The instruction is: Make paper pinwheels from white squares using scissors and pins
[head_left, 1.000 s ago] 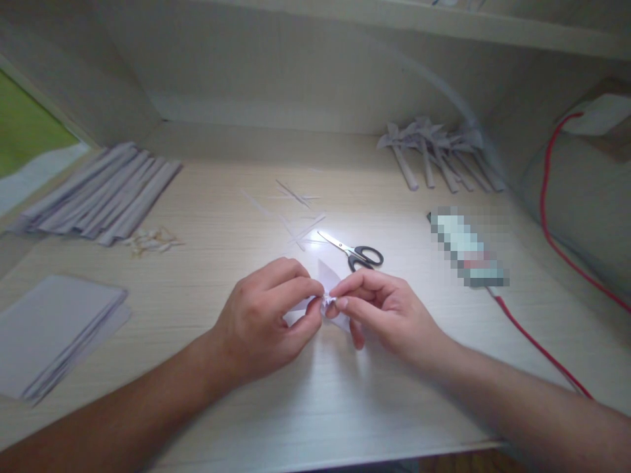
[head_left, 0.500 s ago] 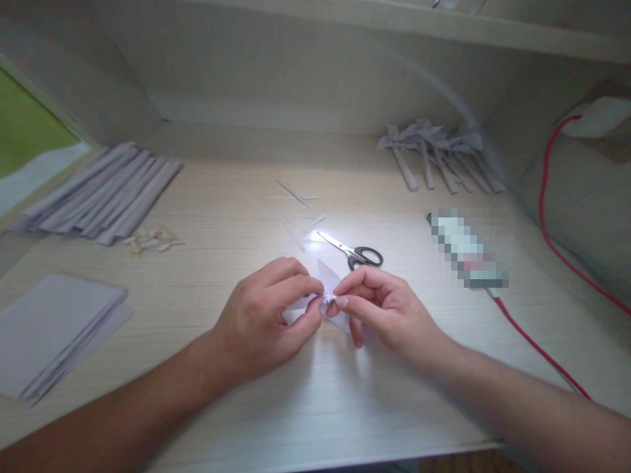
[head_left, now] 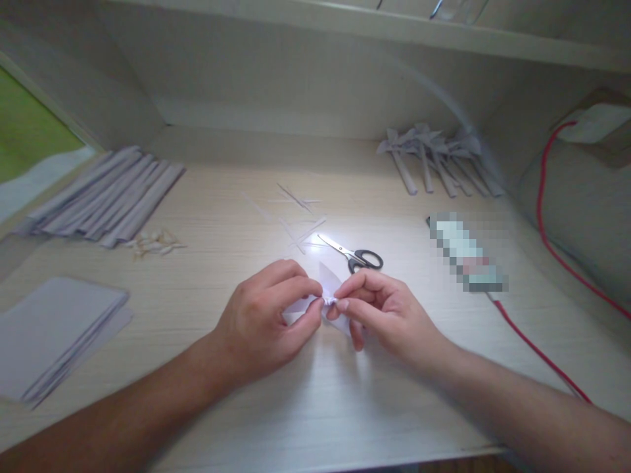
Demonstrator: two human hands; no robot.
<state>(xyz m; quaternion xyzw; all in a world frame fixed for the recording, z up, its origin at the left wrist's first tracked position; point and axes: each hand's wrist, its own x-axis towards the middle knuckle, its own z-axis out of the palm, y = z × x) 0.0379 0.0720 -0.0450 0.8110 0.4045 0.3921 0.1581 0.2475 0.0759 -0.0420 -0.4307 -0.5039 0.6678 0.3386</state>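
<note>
Spreading under everything is your pale wooden desk (head_left: pixel 345 394), boxed in by a back wall and a shelf overhead. Off to the right a grey cushion-like bulk (head_left: pixel 582 223) leans at the edge, with a red cable (head_left: pixel 537 351) running down across the desk toward you. At the far left lies a fanned row of long folded paper strips (head_left: pixel 103 197), and nearer you on the left a stack of flat paper sheets (head_left: pixel 54 332). At the back right sits a bundle of finished paper pieces (head_left: pixel 438 157), each with a folded stem. A blurred oblong object (head_left: pixel 466 253) rests to the right of centre, at the head of the cable. Black-handled scissors (head_left: pixel 352 253) lie closed just beyond your hands, blades pointing left, with thin paper offcuts (head_left: pixel 298 217) scattered behind them. A small heap of pale rubber bands (head_left: pixel 152 243) lies beside the strips.

Your left hand (head_left: pixel 261 318) and your right hand (head_left: pixel 382 309) meet at the middle of the desk, just above its surface. Each one pinches, thumb against forefinger, the same small piece of white paper (head_left: pixel 328 289), gathered tight between your fingertips where the two grips nearly touch. One pointed flap of it stands up behind your fingers; another shows below your right hand.
</note>
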